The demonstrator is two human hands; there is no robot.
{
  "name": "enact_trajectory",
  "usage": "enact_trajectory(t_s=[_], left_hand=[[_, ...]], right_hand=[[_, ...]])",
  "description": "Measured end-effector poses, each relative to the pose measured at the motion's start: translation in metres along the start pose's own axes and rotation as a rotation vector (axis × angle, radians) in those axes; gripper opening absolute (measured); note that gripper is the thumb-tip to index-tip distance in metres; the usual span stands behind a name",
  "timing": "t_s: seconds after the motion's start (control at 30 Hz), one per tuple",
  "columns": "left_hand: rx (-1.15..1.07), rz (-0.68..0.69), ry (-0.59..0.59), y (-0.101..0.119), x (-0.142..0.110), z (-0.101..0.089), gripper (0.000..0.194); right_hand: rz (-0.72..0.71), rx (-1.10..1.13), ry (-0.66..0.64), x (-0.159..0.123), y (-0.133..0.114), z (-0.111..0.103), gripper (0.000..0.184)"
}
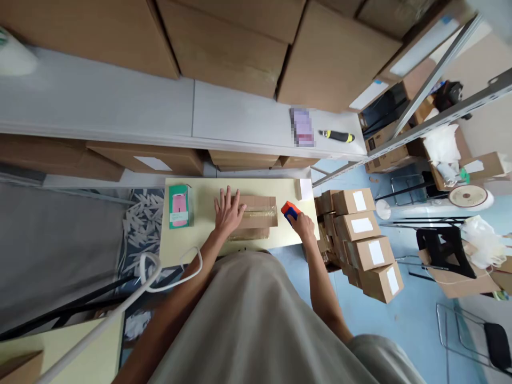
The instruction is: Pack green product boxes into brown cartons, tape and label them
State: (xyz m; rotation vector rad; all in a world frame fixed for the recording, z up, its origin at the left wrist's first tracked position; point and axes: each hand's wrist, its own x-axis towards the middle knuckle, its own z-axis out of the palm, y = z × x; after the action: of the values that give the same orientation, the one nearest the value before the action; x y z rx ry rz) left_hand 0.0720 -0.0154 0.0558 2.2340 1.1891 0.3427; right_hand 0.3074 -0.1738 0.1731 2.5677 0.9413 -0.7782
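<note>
On the small cream table [204, 240] lies a brown cardboard box [258, 216] with clear tape running along its top. My left hand [229, 213] rests flat on the box's left end, fingers spread. To the right of the box, my right hand [304, 226] is wrapped round an orange-and-blue tape dispenser [290, 211], held apart from the box. At the table's left side stands a green box [180, 207] with a pink picture. A small white box [304, 189] sits at the back right corner.
Behind the table, a grey shelf [160, 106] carries large cartons, a purple packet [302, 127] and a black-and-yellow utility knife [337, 136]. Labelled cartons [368, 250] are stacked on the floor at right. A white pole with a looped cable [150, 274] crosses the left foreground.
</note>
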Motion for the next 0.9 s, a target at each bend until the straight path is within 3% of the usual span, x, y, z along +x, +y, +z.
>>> enact_trajectory(t_s=[0.13, 0.27, 0.43, 0.6, 0.9], left_hand=[[-0.032, 0.068, 0.059, 0.016, -0.004, -0.012, 0.074], [-0.142, 0.297, 0.111, 0.064, -0.008, -0.018, 0.077], [-0.290, 0.507, 0.226, 0.118, -0.017, -0.019, 0.072], [-0.375, 0.493, 0.349, 0.135, -0.006, -0.034, 0.069], [-0.312, 0.323, 0.654, 0.149, 0.057, -0.091, 0.075]], right_hand=[[-0.002, 0.052, 0.072, -0.027, -0.006, 0.000, 0.050], [-0.034, 0.109, 0.154, -0.046, -0.018, -0.009, 0.051], [-0.089, 0.196, 0.285, -0.066, -0.037, -0.044, 0.045], [-0.161, 0.184, 0.372, -0.071, -0.068, -0.093, 0.043], [-0.414, 0.117, 0.535, -0.047, -0.134, -0.176, 0.053]])
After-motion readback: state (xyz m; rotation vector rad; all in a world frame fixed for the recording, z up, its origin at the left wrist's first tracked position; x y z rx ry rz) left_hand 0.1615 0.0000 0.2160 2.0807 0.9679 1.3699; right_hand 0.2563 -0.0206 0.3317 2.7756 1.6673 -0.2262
